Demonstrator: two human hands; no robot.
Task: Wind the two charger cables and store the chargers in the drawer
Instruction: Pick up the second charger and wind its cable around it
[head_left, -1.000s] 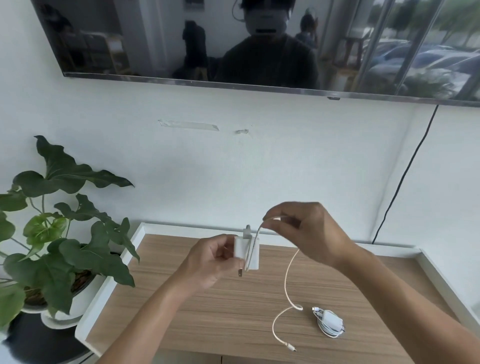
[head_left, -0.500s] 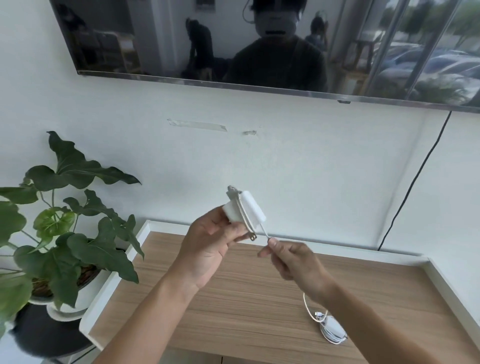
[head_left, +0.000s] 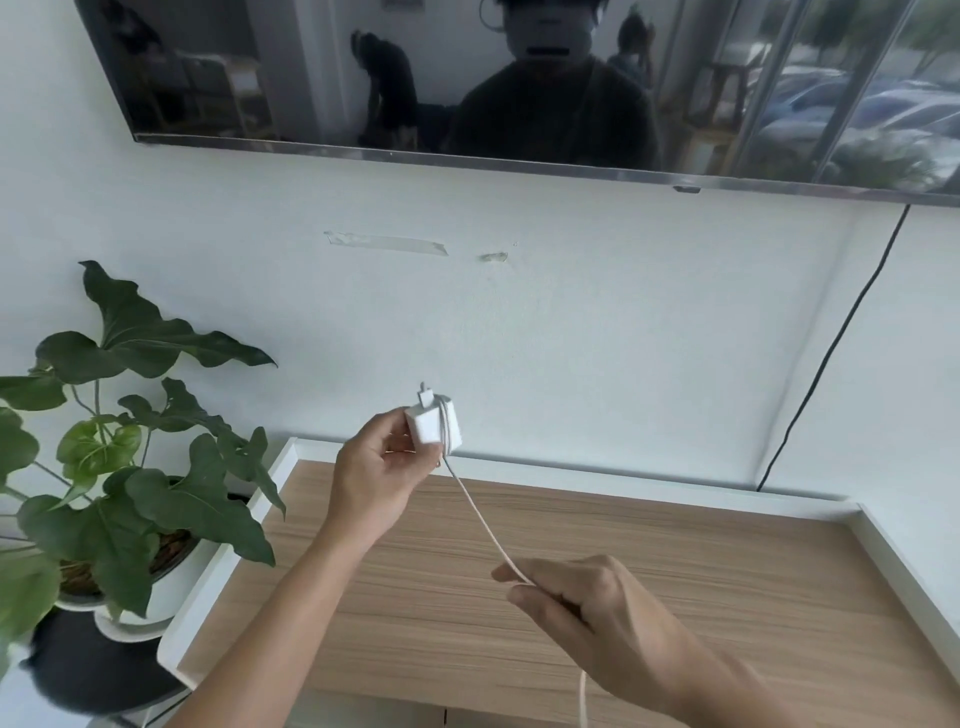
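My left hand (head_left: 376, 480) holds a white charger block (head_left: 434, 423) up above the back of the wooden cabinet top (head_left: 727, 597). A few turns of its pale cable (head_left: 483, 525) lie around the block. From there the cable runs taut, down and to the right, into my right hand (head_left: 587, 608), which pinches it low over the wood. A slack end hangs below that hand at the bottom edge. The second charger and the drawer are out of sight.
A potted green plant (head_left: 130, 467) in a white pot stands left of the cabinet on a dark stool. A white raised rim (head_left: 883, 545) borders the top. A wall screen (head_left: 519, 78) hangs above, and a black cord (head_left: 831, 353) runs down the wall at right.
My right hand slid down and to the right along the cable, pulling it taut. My left hand kept the charger raised and turned it. The wound charger on the wood has left the view.
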